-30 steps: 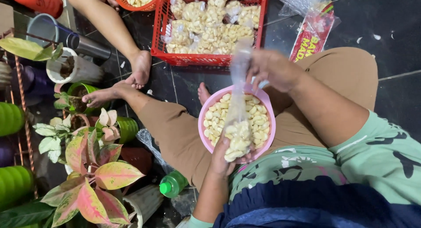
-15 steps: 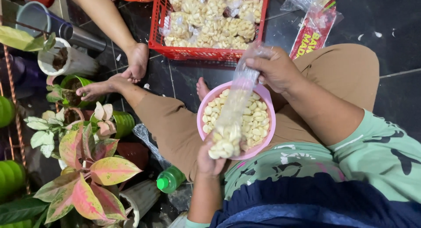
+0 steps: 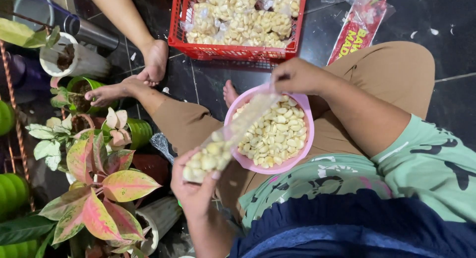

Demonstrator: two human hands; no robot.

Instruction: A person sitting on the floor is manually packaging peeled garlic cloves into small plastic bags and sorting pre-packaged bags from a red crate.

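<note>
Now, in the head view, the clear plastic bag (image 3: 225, 144) has tipped over from upright a second ago to a slant, its filled end low on the left and its neck high on the right, so the cloves have settled into the bottom. The left hand (image 3: 196, 186) cups that bulging end from beneath, fingers curled around it. The right hand (image 3: 297, 77) pinches the empty neck closed above the pink bowl (image 3: 305, 139).

The bowl rests in the person's lap and holds peeled garlic cloves (image 3: 277, 134), a shallow layer across most of it. Beyond the knees stands a red crate (image 3: 233, 50) — it is stacked with filled bags of the same cloves. Another person's feet (image 3: 153, 62) rest beside the crate.
</note>
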